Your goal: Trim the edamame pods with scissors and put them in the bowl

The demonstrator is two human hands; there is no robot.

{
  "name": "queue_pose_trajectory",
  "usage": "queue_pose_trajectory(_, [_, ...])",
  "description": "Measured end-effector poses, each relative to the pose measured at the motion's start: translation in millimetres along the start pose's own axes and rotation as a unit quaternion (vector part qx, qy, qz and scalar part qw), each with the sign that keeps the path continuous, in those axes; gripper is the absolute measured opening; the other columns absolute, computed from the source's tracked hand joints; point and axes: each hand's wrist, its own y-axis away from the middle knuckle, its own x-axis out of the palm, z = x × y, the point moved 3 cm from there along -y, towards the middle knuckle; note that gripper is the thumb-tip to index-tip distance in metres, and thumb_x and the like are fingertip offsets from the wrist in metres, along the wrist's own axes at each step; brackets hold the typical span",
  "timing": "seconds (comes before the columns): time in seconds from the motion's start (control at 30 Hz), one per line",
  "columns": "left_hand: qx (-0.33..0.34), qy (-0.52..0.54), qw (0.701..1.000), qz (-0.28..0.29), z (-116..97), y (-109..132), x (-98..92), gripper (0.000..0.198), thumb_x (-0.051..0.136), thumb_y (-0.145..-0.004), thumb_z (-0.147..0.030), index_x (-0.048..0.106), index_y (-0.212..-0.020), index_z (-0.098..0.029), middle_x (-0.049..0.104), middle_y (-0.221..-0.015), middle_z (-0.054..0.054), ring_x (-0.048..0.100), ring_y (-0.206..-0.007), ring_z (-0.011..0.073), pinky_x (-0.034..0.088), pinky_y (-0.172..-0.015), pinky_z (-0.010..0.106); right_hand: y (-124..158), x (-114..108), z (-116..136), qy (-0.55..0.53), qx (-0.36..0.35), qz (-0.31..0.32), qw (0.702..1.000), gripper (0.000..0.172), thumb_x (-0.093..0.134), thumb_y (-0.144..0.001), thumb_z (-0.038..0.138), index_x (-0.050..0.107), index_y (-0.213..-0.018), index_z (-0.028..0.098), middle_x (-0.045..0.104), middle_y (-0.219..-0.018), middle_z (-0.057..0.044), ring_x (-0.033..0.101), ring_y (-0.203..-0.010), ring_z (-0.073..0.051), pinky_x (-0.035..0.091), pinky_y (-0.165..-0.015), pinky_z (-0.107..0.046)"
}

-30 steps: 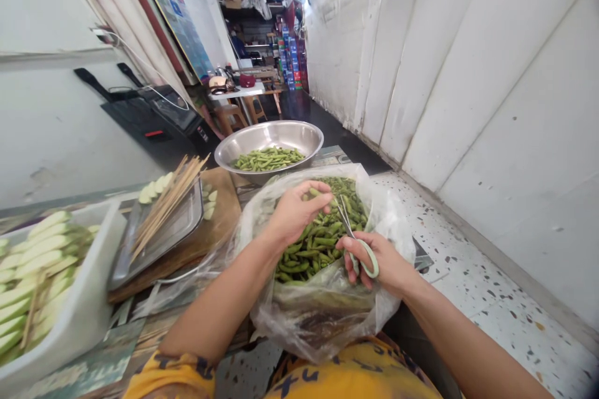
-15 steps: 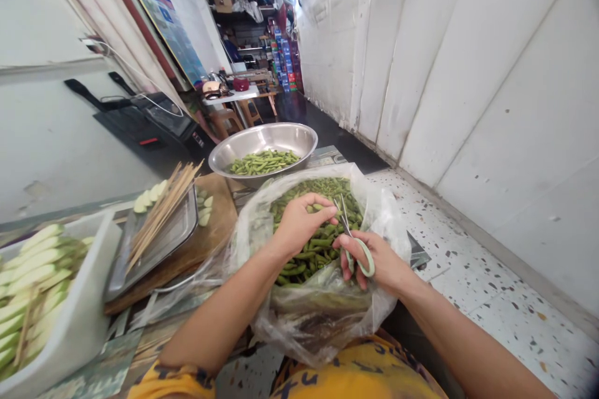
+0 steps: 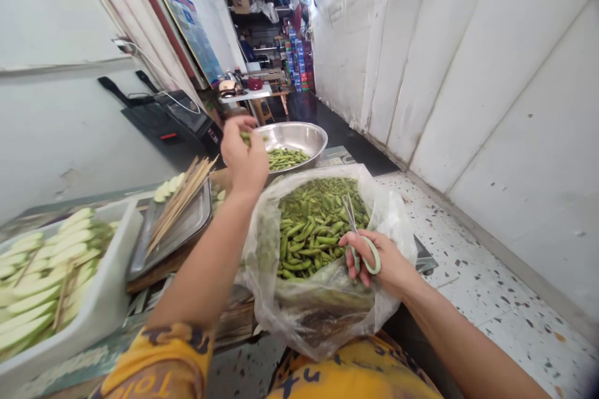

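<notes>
My left hand (image 3: 246,153) is raised at the left rim of a steel bowl (image 3: 306,131), with a green edamame pod (image 3: 245,138) in its curled fingers; motion blurs it a little. More trimmed-looking pods lie in the bowl. My right hand (image 3: 374,255) grips a pair of scissors (image 3: 352,219) with pale green handles, their blades pointing up and slightly apart. Under the scissors, a clear plastic bag (image 3: 266,274) stands open, full of edamame pods (image 3: 309,230).
At left, a white tub (image 3: 105,274) holds pale green slices on sticks. Beside it, bamboo skewers (image 3: 180,206) lie across a metal tray (image 3: 203,212) on a wooden board. A white wall (image 3: 468,75) and speckled floor (image 3: 496,249) are on the right.
My left hand has moved from the scissor tips up and left to the bowl, carrying the pod. My right hand stays over the bag with the scissors. The view has shifted slightly left.
</notes>
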Motion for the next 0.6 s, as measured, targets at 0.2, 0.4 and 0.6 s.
queue_pose_trajectory(0.2, [0.114,-0.340,0.919,0.161,11.5,-36.5,36.1,0.053,0.068,-0.073,-0.026,0.054,-0.124,-0.018,0.049,-0.132,0.019,0.035,-0.129,0.0396,0.028,-0.102,0.057,0.7,-3.1,0.8,-0.035,0.001,-0.004,0.999,0.046,0.062,-0.077,0.059,0.058,-0.086,0.014,0.055,-0.057,0.002,0.055,-0.043,-0.011,0.035,-0.029,-0.015])
queue_pose_trajectory(0.4, [0.267,-0.206,0.779,0.529,15.9,58.7,102.6,0.030,0.060,-0.080,-0.020,0.067,-0.109,-0.022,0.065,-0.118,0.007,0.054,-0.114,0.0232,0.035,-0.099,0.036,1.1,-4.7,3.2,-0.065,-0.001,0.002,0.998,0.047,0.061,-0.078,0.060,0.058,-0.086,0.014,0.055,-0.058,0.001,0.055,-0.046,-0.012,0.037,-0.028,-0.015])
queue_pose_trajectory(0.6, [0.236,-0.167,0.825,0.486,19.8,74.5,108.3,0.016,0.059,-0.081,-0.025,0.073,-0.086,-0.018,0.067,-0.113,0.010,0.055,-0.110,0.0252,0.037,-0.092,0.035,0.6,-4.1,3.3,-0.062,0.000,0.000,0.998,0.047,0.062,-0.077,0.060,0.058,-0.087,0.014,0.055,-0.058,0.001,0.056,-0.046,-0.012,0.037,-0.028,-0.015])
